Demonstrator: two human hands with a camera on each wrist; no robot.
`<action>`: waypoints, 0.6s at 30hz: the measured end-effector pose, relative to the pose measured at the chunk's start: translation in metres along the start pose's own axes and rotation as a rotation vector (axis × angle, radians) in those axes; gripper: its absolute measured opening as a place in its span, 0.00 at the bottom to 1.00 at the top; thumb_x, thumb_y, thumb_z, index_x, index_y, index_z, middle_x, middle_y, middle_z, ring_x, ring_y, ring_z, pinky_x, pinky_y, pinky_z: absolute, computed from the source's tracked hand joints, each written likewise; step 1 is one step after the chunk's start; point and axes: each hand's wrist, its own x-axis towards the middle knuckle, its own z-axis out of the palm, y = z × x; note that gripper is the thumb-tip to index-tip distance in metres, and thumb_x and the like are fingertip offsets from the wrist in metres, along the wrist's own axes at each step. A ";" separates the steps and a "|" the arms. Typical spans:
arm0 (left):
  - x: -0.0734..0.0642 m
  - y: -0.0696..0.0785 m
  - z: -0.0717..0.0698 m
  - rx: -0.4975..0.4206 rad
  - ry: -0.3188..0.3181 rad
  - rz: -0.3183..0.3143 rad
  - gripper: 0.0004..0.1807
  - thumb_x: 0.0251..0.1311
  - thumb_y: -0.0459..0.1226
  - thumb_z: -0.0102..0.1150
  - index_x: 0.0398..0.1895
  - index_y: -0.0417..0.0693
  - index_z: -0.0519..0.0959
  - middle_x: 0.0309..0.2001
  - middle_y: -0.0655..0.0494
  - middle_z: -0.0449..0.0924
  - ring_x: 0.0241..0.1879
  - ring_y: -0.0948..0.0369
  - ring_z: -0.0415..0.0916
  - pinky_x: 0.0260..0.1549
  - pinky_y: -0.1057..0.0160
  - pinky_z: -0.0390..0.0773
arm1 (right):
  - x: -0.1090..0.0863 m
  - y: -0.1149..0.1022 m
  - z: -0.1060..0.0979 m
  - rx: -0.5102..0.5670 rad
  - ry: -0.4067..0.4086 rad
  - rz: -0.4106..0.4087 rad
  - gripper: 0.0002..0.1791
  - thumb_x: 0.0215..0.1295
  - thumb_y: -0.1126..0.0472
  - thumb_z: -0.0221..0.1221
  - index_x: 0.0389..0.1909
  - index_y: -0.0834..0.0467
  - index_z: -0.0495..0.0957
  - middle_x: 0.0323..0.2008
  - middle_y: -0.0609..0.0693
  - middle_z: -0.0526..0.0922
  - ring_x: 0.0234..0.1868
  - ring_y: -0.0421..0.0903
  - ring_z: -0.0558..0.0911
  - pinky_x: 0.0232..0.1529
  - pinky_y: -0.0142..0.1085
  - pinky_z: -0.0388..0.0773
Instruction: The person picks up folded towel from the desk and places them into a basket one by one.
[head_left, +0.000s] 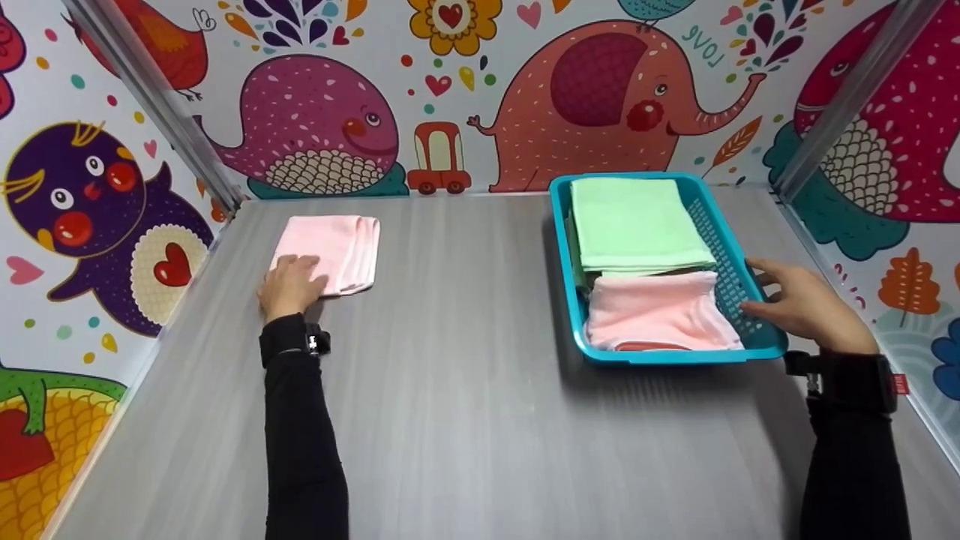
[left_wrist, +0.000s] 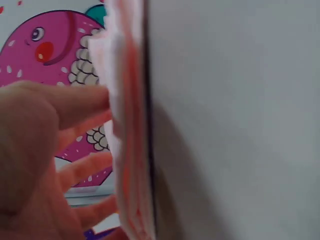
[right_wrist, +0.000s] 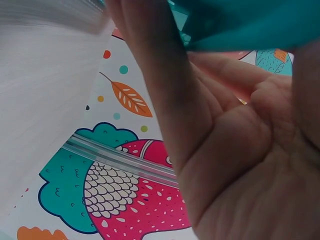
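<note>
A folded pink cloth [head_left: 341, 247] lies at the far left of the table. My left hand [head_left: 289, 287] rests on its near left corner with fingers extended. In the left wrist view, the fingertips touch the top of the layered cloth [left_wrist: 131, 130]. At the right stands a turquoise plastic basket [head_left: 660, 358] with perforated sides. My right hand [head_left: 810, 306] holds its right rim, thumb over the inside and fingers along the outer edge. Inside, a folded light green cloth [head_left: 637, 221] lies behind a folded pink cloth [head_left: 656, 311]. A red edge shows under that pink cloth.
The grey table [head_left: 457, 375] stretches between the pink cloth and the basket. Printed panels with cartoon animals, such as the back wall [head_left: 450, 90], enclose it at the back and both sides. Metal corner posts [head_left: 847, 105] stand at the back corners.
</note>
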 end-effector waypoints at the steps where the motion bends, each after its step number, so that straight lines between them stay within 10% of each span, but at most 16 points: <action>1: 0.000 -0.001 0.000 0.005 -0.015 -0.011 0.32 0.73 0.47 0.55 0.77 0.50 0.66 0.80 0.34 0.53 0.74 0.28 0.54 0.66 0.25 0.57 | 0.000 0.000 0.000 0.002 0.000 -0.003 0.44 0.70 0.59 0.64 0.78 0.72 0.53 0.60 0.81 0.73 0.56 0.74 0.78 0.48 0.61 0.83; 7: 0.000 -0.001 -0.003 0.036 -0.097 -0.052 0.39 0.70 0.54 0.57 0.81 0.57 0.60 0.81 0.34 0.45 0.74 0.23 0.47 0.68 0.25 0.51 | 0.000 0.000 -0.001 0.014 -0.008 0.004 0.45 0.70 0.58 0.65 0.78 0.71 0.53 0.61 0.80 0.72 0.56 0.74 0.78 0.48 0.60 0.84; 18: -0.005 0.063 0.021 0.141 -0.185 0.179 0.41 0.58 0.59 0.67 0.73 0.54 0.71 0.73 0.31 0.61 0.66 0.27 0.62 0.61 0.29 0.67 | -0.001 0.003 0.000 0.015 -0.014 0.021 0.46 0.68 0.60 0.66 0.78 0.72 0.53 0.61 0.81 0.71 0.58 0.74 0.75 0.50 0.61 0.83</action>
